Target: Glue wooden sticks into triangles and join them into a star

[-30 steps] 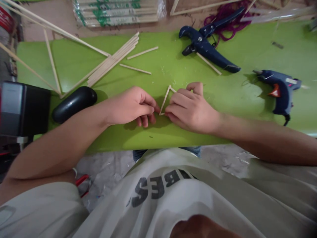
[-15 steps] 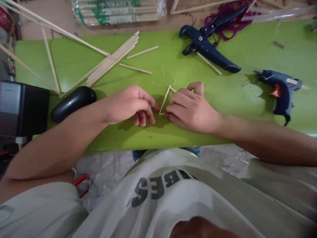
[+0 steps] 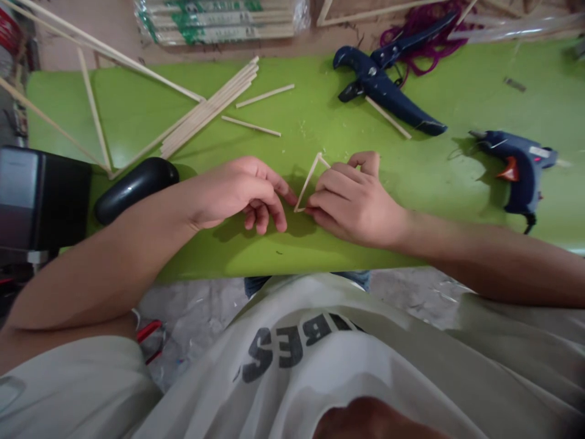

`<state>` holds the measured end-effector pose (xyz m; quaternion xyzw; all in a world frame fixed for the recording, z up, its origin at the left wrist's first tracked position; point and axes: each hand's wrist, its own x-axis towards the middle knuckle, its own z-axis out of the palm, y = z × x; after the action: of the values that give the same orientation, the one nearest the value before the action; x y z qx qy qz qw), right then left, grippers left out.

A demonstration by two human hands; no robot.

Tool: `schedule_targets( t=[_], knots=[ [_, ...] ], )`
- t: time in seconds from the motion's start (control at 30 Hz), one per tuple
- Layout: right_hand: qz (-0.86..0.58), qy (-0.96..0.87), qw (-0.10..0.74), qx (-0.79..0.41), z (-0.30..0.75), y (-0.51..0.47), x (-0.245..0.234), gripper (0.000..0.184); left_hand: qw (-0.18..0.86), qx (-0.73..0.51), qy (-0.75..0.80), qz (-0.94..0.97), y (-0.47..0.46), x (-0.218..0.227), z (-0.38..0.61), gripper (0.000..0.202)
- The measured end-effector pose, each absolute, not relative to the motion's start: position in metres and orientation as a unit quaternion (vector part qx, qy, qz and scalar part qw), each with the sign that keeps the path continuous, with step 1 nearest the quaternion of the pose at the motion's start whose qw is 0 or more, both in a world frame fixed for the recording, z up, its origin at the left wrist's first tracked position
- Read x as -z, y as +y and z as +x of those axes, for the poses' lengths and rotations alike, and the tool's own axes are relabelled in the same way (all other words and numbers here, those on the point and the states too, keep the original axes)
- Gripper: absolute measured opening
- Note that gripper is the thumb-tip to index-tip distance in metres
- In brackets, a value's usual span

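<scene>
My right hand (image 3: 350, 198) is closed on a small frame of thin wooden sticks (image 3: 309, 181) over the green table. One stick and two corners of the frame show to the left of my knuckles; my fingers cover the rest. My left hand (image 3: 253, 194) is apart from my right one, its fingers loosely spread and bent downward. Its index fingertip reaches the lower left corner of the frame; whether it touches the wood I cannot tell. Beyond the hands, two short cut sticks (image 3: 265, 96) lie on the green surface.
A bundle of sticks (image 3: 210, 110) lies at the back left, beside a larger stick frame (image 3: 94, 110) and a black rounded object (image 3: 137, 189). Blue cutters (image 3: 388, 91) rest at the back right. A glue gun (image 3: 518, 161) lies far right. Packaged sticks (image 3: 219, 21) stand behind.
The upper corner of the small stick frame has tilted slightly up and to the right. Both hands are almost where they were.
</scene>
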<state>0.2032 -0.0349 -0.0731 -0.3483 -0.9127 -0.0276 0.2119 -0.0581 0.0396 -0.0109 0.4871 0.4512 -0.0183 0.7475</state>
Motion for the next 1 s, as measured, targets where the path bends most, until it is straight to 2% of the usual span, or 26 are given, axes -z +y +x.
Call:
schedule_targets(
  t=[0.53, 0.63, 0.8, 1.0],
  knots=[
    [-0.358, -0.906, 0.220, 0.041, 0.206, -0.035, 0.073, 0.026, 0.759, -0.025, 0.408, 0.507, 0.042, 0.023, -0.063, 0.020],
    [-0.366, -0.903, 0.226, 0.015, 0.206, -0.034, 0.076, 0.023, 0.730, -0.030, 0.407, 0.547, 0.039, 0.021, -0.061, 0.013],
    [-0.371, -0.896, 0.243, 0.003, 0.204, -0.033, 0.079, 0.025, 0.674, -0.017, 0.426, 0.604, 0.032, 0.021, -0.057, 0.016],
    [-0.355, -0.893, 0.273, 0.035, 0.202, -0.034, 0.078, 0.025, 0.651, -0.063, 0.416, 0.632, 0.026, 0.028, -0.055, 0.017]
  ],
)
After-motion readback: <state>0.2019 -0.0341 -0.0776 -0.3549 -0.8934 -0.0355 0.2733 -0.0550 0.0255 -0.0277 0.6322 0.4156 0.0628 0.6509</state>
